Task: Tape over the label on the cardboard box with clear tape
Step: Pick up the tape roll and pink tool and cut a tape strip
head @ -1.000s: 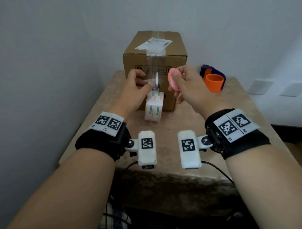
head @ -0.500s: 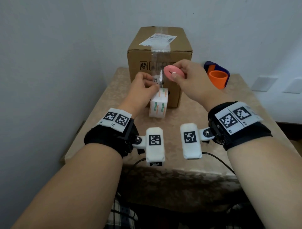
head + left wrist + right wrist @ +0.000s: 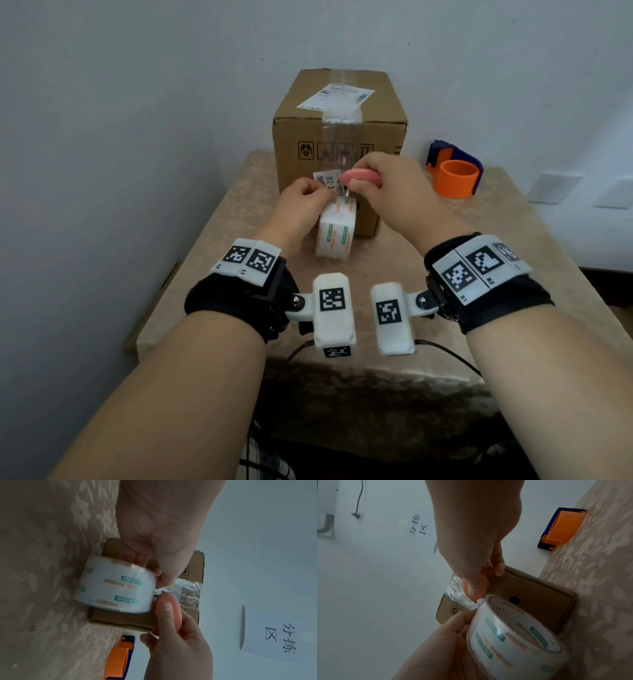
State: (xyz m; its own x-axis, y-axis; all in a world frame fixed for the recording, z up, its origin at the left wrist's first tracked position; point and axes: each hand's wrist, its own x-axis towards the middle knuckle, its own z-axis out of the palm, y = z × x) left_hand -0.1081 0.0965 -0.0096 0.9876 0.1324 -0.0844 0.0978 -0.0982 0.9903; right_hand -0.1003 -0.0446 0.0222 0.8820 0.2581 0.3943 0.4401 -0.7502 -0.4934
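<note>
The cardboard box stands at the back of the table. Its white label lies on top, and a strip of clear tape runs from there down the front face. My left hand pinches the tape just above the clear tape roll, which hangs in front of the box. My right hand grips a small pink cutter held flat against the strip, right beside my left fingertips. The left wrist view shows the roll, the cutter and the crinkled strip.
An orange and blue tape dispenser sits on the table to the right of the box. The table carries a beige flowered cloth. Walls stand close behind and to the left. A paper sign hangs on the wall.
My right hand has turned the pink cutter from upright to flat and brought it down onto the tape strip beside my left fingers. Both hands have drawn together.
</note>
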